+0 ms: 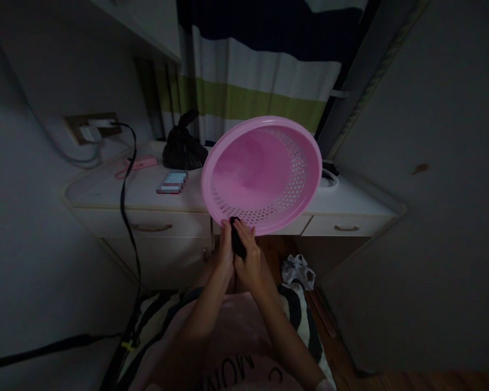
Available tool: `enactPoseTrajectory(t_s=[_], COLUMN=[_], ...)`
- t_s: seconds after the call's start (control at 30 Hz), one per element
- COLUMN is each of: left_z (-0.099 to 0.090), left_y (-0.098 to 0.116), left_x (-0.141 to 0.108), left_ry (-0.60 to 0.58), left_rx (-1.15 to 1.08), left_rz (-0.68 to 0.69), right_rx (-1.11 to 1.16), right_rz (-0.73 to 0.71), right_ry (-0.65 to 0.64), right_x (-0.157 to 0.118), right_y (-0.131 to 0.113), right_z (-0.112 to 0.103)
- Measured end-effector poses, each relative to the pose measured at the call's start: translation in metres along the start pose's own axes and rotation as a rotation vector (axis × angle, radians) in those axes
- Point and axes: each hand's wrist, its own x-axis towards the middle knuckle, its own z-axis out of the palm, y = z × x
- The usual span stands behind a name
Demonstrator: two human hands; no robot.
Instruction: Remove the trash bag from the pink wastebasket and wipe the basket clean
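Note:
Between my two hands is a small, long black bundle that looks like folded cloth; the dim light hides its exact kind. My left hand presses flat along its left side, fingers pointing forward. From the right, my right hand closes over it, fingers across its upper part. Just beyond my fingertips is a pink plastic basket with a perforated side. It tilts so its mouth faces me, its near rim close to my hands. Nothing shows inside it.
On the white desk are a knotted black plastic bag, a phone and a pink object with a strap loop. A black cable hangs from the wall socket. A white plastic bag lies on the floor.

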Motion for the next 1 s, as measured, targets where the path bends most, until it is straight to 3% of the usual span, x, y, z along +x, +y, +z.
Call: enactPoseTrajectory(t_s=[0.1, 0.17, 0.3, 0.43, 0.5, 0.6, 0.73, 0.87, 1.0], left_z=[0.002, 0.003, 0.005, 0.009, 0.012, 0.016, 0.015, 0.015, 0.019], left_y=[0.003, 0.004, 0.006, 0.007, 0.007, 0.006, 0.009, 0.019, 0.024], left_x=[0.000, 0.000, -0.001, -0.004, -0.006, -0.008, -0.012, -0.015, -0.017], left_ry=[-0.005, -0.003, -0.068, -0.090, -0.112, -0.148, -0.057, 0.014, 0.007], left_rx=[-0.035, -0.016, 0.025, 0.029, 0.015, -0.019, -0.015, -0.016, -0.094], left_rz=[-0.005, 0.041, 0.055, 0.064, 0.071, 0.033, -0.048, -0.073, -0.075], right_rx=[-0.082, -0.232, -0.515, -0.589, -0.563, -0.459, -0.256, -0.146, -0.176], right_rz=[-0.037, -0.031, 0.060, 0.150, 0.153, 0.083, 0.003, -0.135, -0.207], right_ry=[-0.073, -0.057, 0.133, 0.282, 0.293, 0.246, 0.115, 0.020, -0.024], right_x=[-0.003, -0.010, -0.020, -0.014, -0.013, -0.013, -0.004, 0.018, 0.027], right_y=[0.006, 0.017, 0.045, 0.063, 0.062, 0.049, 0.016, -0.001, 0.004], right_z=[-0.010, -0.020, -0.047, -0.066, -0.062, -0.038, -0.008, -0.011, -0.023])
